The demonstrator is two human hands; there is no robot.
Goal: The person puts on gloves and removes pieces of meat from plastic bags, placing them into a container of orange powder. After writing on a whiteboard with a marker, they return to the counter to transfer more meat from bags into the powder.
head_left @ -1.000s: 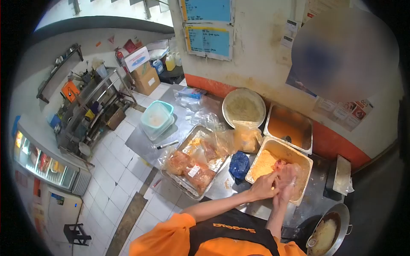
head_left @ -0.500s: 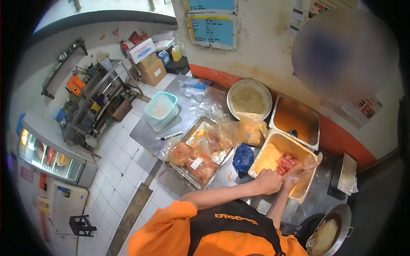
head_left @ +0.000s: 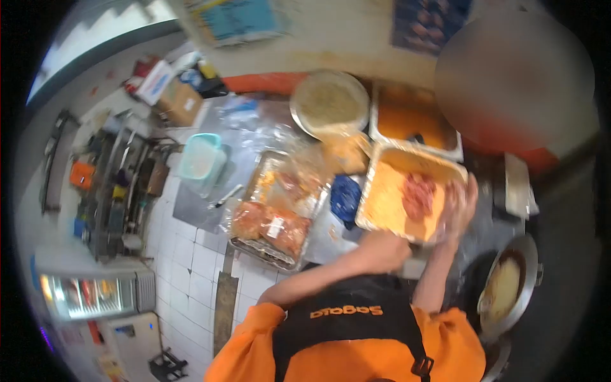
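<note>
left of my left hand sits bagged meat (head_left: 270, 226), its white label (head_left: 275, 227) unreadable from here. orange apron lettering (head_left: 345, 311) shows upside down below my curled left hand (head_left: 386, 251), contents unclear. raw meat (head_left: 419, 197) lies in the tub (head_left: 388, 202) beside my open right hand (head_left: 459, 207), fingers extended.
</note>
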